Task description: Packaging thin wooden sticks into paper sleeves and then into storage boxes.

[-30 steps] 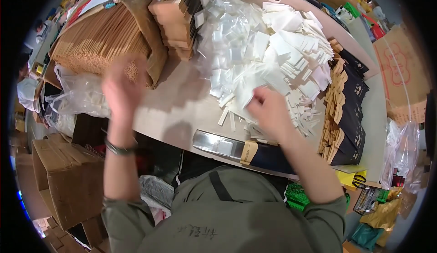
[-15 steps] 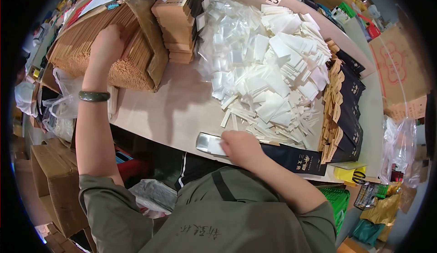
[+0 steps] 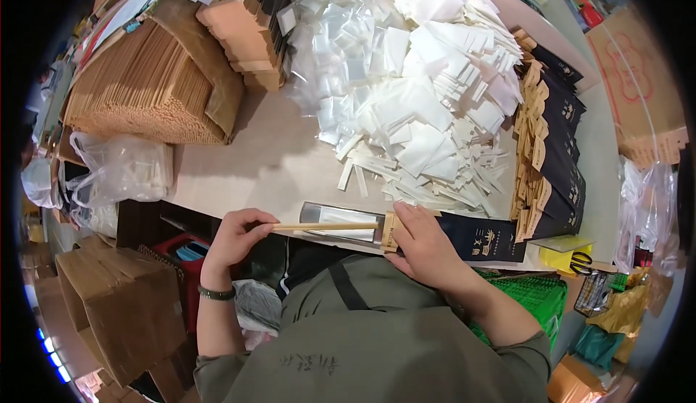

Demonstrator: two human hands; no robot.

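My left hand [image 3: 243,232] pinches the end of a pair of pale wooden chopsticks [image 3: 319,226], which points right along the table's near edge. Under them lies a clear plastic packet [image 3: 310,214] with something white inside. Its right end meets the tan mouth of a dark printed paper sleeve [image 3: 471,240]. My right hand [image 3: 420,247] grips that sleeve near its mouth, fingers on top and thumb at the near edge. At the far left stands an open carton [image 3: 221,105] tightly packed with many more chopsticks [image 3: 138,76].
A loose heap of white paper packets [image 3: 435,91] and clear film packets [image 3: 319,69] covers the table's middle. Overlapping dark sleeves [image 3: 554,134] line the right side. A tan stack [image 3: 239,33] stands beside the carton. Scissors [image 3: 580,261] sit at the right corner by a yellow holder [image 3: 554,258].
My left hand has left the carton and come down to the near edge with chopsticks in it. My right hand has shifted right, off the clear packet and onto the sleeve.
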